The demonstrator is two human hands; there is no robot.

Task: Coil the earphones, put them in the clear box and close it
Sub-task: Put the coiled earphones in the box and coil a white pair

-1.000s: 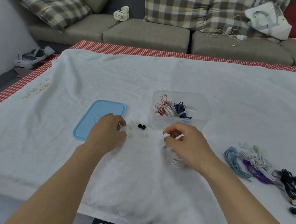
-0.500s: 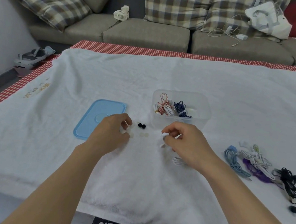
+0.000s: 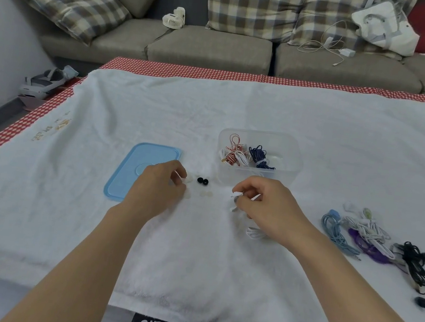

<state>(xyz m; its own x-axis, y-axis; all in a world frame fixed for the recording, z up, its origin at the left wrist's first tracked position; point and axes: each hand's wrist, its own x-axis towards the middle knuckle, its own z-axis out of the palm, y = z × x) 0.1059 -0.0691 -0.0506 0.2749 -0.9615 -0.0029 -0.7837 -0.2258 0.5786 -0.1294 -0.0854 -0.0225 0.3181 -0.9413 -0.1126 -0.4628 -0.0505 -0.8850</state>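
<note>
The clear box (image 3: 292, 155) stands lidless mid-table with coiled red-white and dark blue earphones (image 3: 247, 156) inside. Its blue lid (image 3: 135, 161) lies flat to the left. My right hand (image 3: 267, 208) pinches the buds of white earphones (image 3: 254, 232), whose cord trails on the towel below the hand. My left hand (image 3: 157, 188) pinches a small pale ear tip at its fingertips, beside the lid. Two black ear tips (image 3: 202, 181) and a few pale ones (image 3: 206, 194) lie loose between my hands.
A pile of tangled earphones, light blue (image 3: 336, 231), white, purple and black (image 3: 419, 266), lies at the right on the white towel (image 3: 192, 261). A sofa with checked cushions, a small fan and a white bag stands behind the table.
My left hand has lifted slightly from the towel with a pale ear tip pinched in its fingers. My right hand has barely moved.
</note>
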